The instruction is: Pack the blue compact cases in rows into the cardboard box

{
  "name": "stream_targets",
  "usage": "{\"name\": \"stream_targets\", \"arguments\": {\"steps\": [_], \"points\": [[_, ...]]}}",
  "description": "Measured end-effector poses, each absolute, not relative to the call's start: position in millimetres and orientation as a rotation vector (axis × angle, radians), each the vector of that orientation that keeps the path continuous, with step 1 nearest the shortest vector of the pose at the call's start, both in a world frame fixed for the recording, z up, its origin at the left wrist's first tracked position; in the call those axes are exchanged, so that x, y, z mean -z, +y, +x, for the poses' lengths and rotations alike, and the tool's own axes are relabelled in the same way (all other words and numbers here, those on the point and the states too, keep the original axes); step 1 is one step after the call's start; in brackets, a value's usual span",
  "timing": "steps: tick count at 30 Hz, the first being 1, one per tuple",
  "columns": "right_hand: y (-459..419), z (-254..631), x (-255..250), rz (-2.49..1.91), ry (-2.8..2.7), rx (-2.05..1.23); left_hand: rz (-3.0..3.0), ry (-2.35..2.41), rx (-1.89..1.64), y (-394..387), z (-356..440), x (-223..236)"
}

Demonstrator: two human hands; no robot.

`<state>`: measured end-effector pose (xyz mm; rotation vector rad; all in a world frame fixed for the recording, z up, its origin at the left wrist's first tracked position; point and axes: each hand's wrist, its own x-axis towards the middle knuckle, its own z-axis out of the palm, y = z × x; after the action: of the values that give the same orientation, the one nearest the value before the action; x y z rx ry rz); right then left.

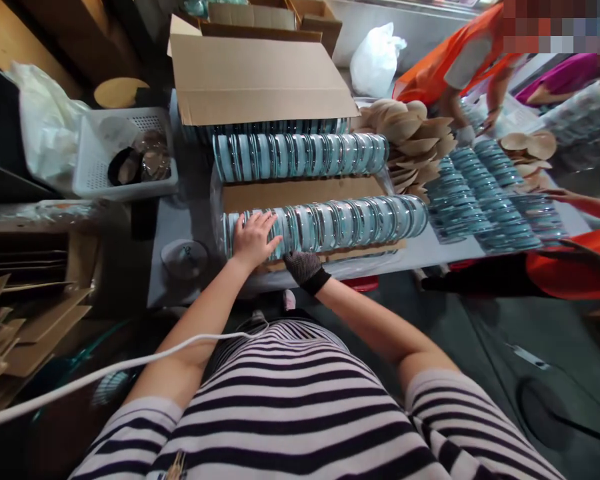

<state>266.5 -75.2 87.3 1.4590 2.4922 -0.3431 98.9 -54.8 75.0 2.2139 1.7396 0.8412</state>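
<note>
My left hand [254,239] lies flat with fingers spread on the left end of the near row of round clear-lidded tins [340,223], which lie on edge side by side. My right hand [304,267], in a dark mesh glove, sits just below the same row at its front; its fingers are tucked under the tins and hidden. A second row of the same tins [300,155] lies behind, on a brown cardboard sheet [300,193].
An open cardboard box [255,77] stands at the back. A white basket [125,157] sits at left, and flat cardboard pieces [20,333] are stacked at lower left. More tins [485,200] and tan discs [410,140] lie at right, near people in orange.
</note>
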Motion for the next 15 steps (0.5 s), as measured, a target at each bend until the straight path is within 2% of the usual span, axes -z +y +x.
{"name": "stream_targets", "arguments": {"steps": [3, 6, 9, 12, 15], "points": [[-99, 273, -53, 1.484, 2.465, 0.399, 2.205, 1.765, -0.806, -54, 99, -80], [-96, 286, -54, 1.492, 2.463, 0.444, 2.219, 1.768, -0.784, -50, 108, -88], [-62, 306, -90, 1.601, 2.482, 0.389, 2.269, 1.7, -0.782, -45, 127, -91], [2, 313, -135, 1.713, 2.528, 0.192, 2.297, 1.678, -0.708, -41, 144, -87], [63, 291, -161, 1.422, 2.419, 0.19, 2.311, 1.678, -0.68, -39, 149, -79]]}}
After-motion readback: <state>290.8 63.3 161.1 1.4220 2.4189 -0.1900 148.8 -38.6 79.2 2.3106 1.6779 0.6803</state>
